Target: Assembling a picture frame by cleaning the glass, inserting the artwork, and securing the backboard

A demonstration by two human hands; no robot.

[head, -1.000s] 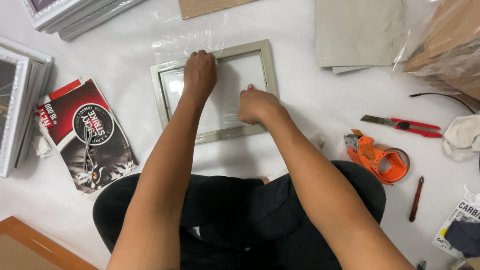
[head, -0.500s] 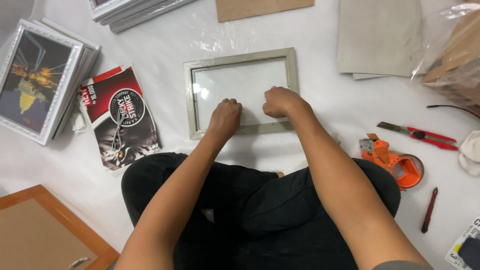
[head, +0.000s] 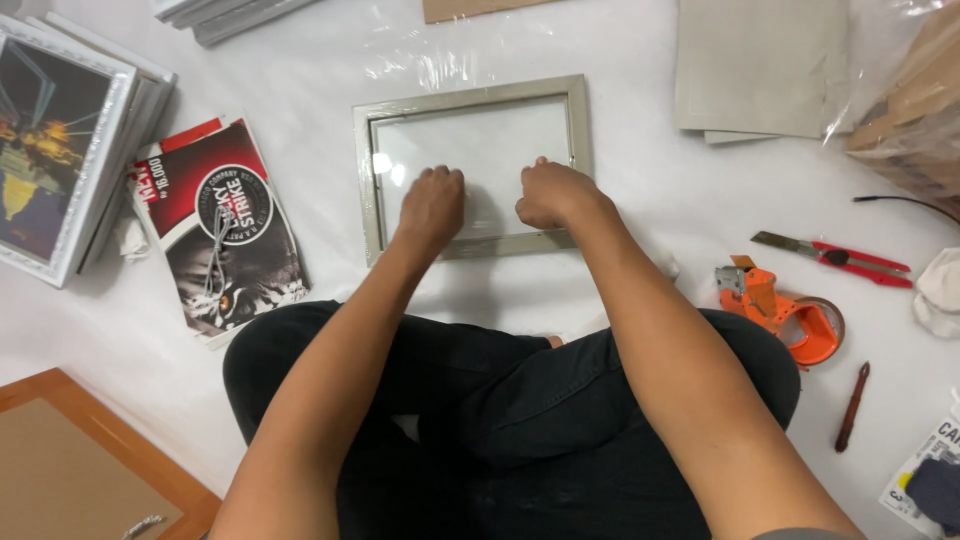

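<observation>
- Far left: stack of white-framed pictures [head: 60,150], cut off by the left edge, top one shows a dark print.
- Bottom left corner: brown wooden frame [head: 90,460] with a plain backing, partly out of view.
- Just right of the stack: red-and-black printed poster sheet [head: 215,225] lying flat on the white sheet [head: 300,70], its lower corner close to the person's knee.
- Top edge: ends of grey frames [head: 235,12] and a cardboard piece [head: 480,8], both cropped.
- Centre: grey-green picture frame [head: 470,165] flat on the white sheet, glass up, long side across, straight ahead of the crossed legs; bare sheet all round it, widest gap on the left toward the poster.
- Left hand [head: 432,205] palm down on the glass at the frame's lower left, fingers curled together and pressed on the pane, reaching the bottom rail.
- Right hand [head: 550,193] just beside it, loose fist, fingers tucked under and knuckles on the glass near the lower right; cannot tell if it pinches anything.
- Hands near each other, not touching.
- Upper right: grey backing boards [head: 760,65] stacked, clear plastic wrap over wood pieces [head: 910,100] at the edge.
- Right: red utility knife [head: 835,255], orange tape dispenser [head: 785,310] near the right knee, dark red pen-like tool [head: 852,405], white cloth [head: 940,290] at the edge.
</observation>
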